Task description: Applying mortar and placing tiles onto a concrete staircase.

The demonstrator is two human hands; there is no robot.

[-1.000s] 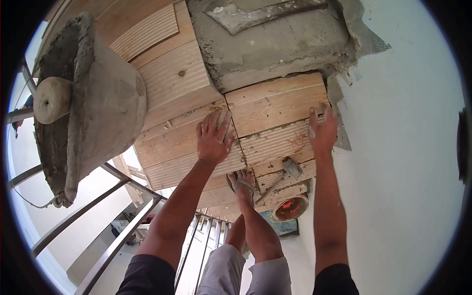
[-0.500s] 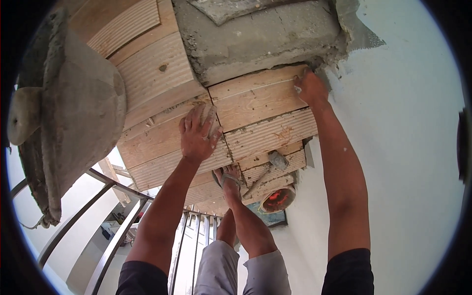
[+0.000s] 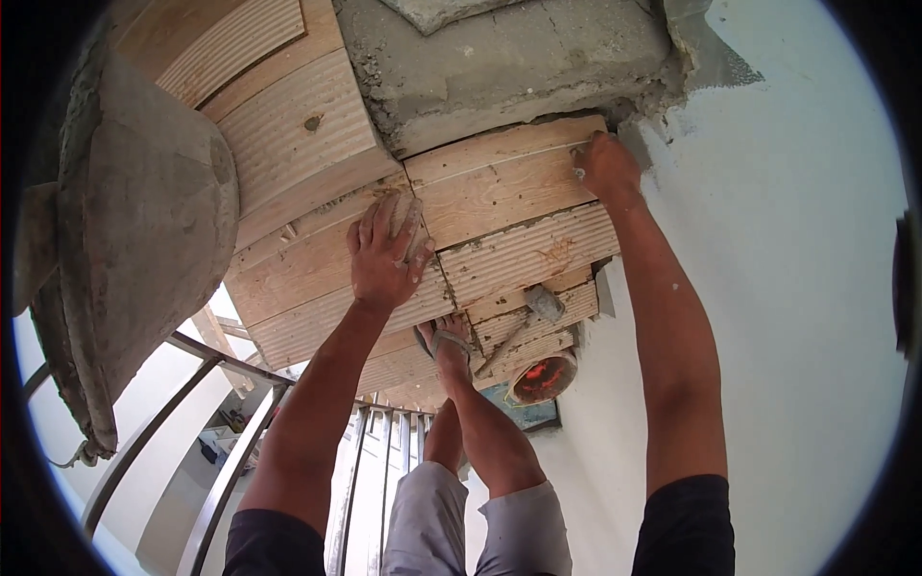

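Note:
My left hand (image 3: 386, 257) lies with fingers spread on the wood-patterned stair tiles (image 3: 288, 274), close to the joint between two tiles. Its fingers are dusted with grey mortar. At the wall end of the right-hand wood-patterned tile (image 3: 509, 202), my right hand (image 3: 610, 168) is closed, knuckles up, against the tile's corner. What its fingers hold, if anything, is hidden. Above this tile is a bare grey concrete step (image 3: 519, 77). A mallet (image 3: 544, 302) with a grey head rests on a lower step beside my sandalled foot (image 3: 448, 341).
A large mortar-coated basin (image 3: 144, 192) stands at the left, above a metal railing (image 3: 221, 461). A white wall (image 3: 797, 288) runs along the right. Lower down sits a round container (image 3: 543, 377) with something red inside. A rough slab (image 3: 447, 12) lies on the concrete at the top.
The view has shifted slightly. Both hands stay at nearly the same places on the tiles, the left fingers still spread and the right still curled.

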